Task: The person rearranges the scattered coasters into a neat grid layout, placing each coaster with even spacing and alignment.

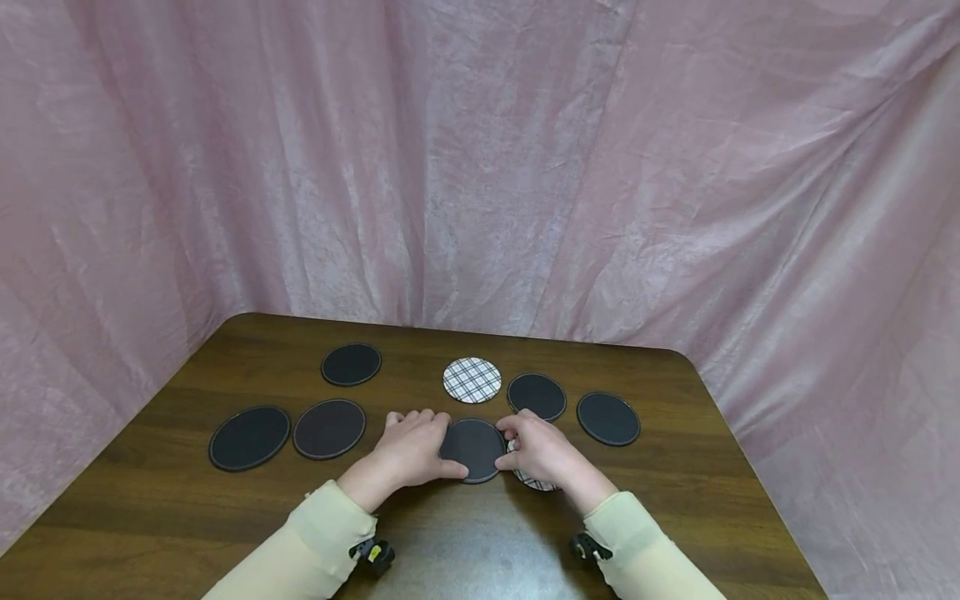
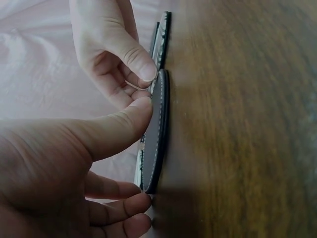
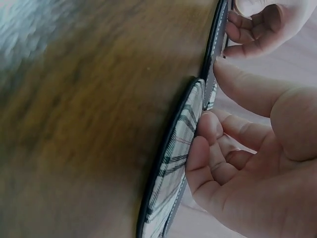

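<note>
A dark round coaster (image 1: 472, 450) with a pale stitched rim lies flat between both hands on the wooden table. My left hand (image 1: 411, 450) holds its left side, thumb on the near edge and fingers spread along the far side. On the opposite side my right hand (image 1: 538, 450) pinches the rim with thumb and index finger, its other fingers curled. Beneath the right hand is a plaid coaster (image 3: 171, 166), partly hidden in the head view. In the left wrist view, the dark coaster (image 2: 154, 139) shows edge-on, with the left thumb on its rim.
Another plaid coaster (image 1: 472, 380) lies beyond the hands. Dark coasters lie to the right, one nearer (image 1: 537, 396) and one farther out (image 1: 608, 418). Three more dark coasters (image 1: 329, 428) sit on the left. A pink curtain (image 1: 480, 167) hangs behind the table (image 1: 187, 517).
</note>
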A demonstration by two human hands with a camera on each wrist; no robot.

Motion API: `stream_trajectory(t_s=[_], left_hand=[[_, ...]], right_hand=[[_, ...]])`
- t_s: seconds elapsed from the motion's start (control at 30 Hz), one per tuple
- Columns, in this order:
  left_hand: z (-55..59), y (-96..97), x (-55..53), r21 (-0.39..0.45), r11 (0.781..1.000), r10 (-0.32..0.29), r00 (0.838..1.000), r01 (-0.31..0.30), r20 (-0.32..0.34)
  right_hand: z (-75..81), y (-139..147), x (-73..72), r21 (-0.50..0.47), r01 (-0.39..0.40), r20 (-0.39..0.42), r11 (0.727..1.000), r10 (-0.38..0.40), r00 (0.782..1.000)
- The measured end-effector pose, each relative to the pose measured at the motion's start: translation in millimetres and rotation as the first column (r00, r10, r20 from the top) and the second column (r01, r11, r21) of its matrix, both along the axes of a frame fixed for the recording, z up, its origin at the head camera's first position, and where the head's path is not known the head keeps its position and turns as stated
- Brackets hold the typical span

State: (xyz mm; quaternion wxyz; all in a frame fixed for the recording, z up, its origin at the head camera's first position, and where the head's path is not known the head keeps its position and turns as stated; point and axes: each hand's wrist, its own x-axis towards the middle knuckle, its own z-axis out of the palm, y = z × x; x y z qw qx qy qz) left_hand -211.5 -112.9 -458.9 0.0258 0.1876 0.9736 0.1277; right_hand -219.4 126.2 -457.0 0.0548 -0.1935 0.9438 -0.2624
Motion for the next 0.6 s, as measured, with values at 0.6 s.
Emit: stream_trajectory(t_s=[0.6], left_hand=[[22.0,-16.5,-9.5,0.048,0.996,0.074,0.995,-0.07,-0.068]], right_hand=[[26.1,17.0,-22.1,0.043,0.147,-0.116,0.988,-0.141,0.983]])
